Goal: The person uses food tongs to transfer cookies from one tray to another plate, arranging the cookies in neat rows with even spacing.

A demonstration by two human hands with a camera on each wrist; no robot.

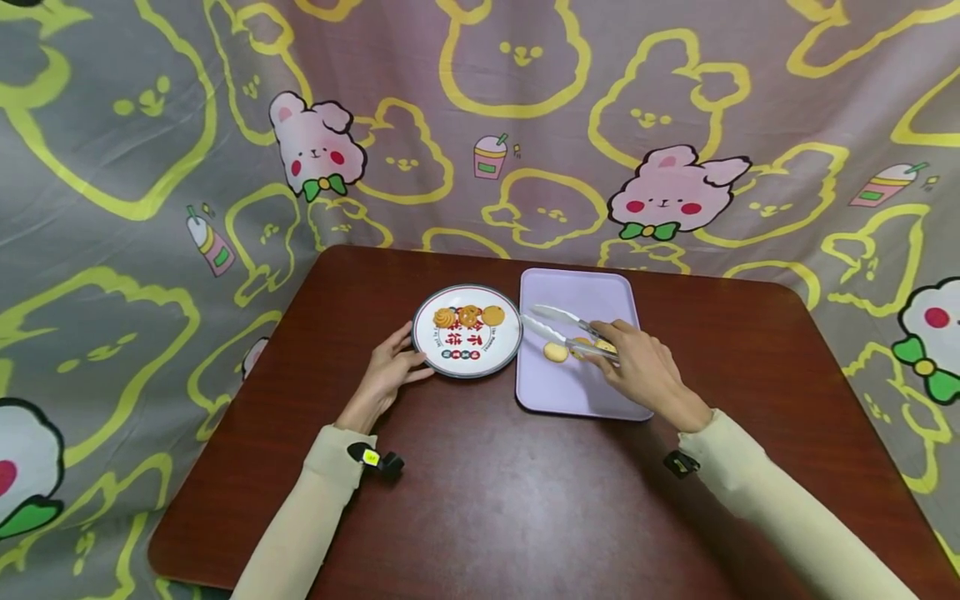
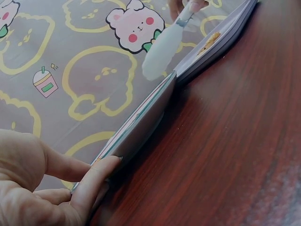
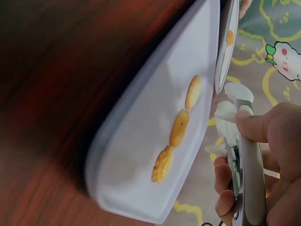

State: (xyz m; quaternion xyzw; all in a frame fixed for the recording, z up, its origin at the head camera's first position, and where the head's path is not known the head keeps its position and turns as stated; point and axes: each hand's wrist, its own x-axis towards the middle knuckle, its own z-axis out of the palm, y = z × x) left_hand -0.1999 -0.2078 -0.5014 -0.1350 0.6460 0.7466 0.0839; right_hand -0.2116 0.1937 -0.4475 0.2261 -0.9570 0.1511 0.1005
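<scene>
My left hand (image 1: 390, 364) pinches the left rim of a round white plate (image 1: 504, 343), thumb and fingers at its edge. Red characters mark the plate's middle. Across it lie three cookies: a swirled one (image 1: 444, 317), one with a patterned top (image 1: 468, 316) and a plain round one (image 1: 492, 316). My right hand (image 1: 637, 362) grips metal tongs (image 3: 252, 183) with pale tips, held spread above a lilac tray (image 1: 555, 392). Nothing sits between the tips. In the right wrist view, a smooth cookie (image 3: 193, 92), another cookie (image 3: 179, 128) and a ridged one (image 3: 162, 165) lie in a row on the tray.
Plate and tray stand side by side, rims close together, near the back of a dark reddish-brown table (image 1: 480, 500). A patterned curtain (image 1: 525, 200) hangs right behind the table and along its left side. The tray has a raised edge.
</scene>
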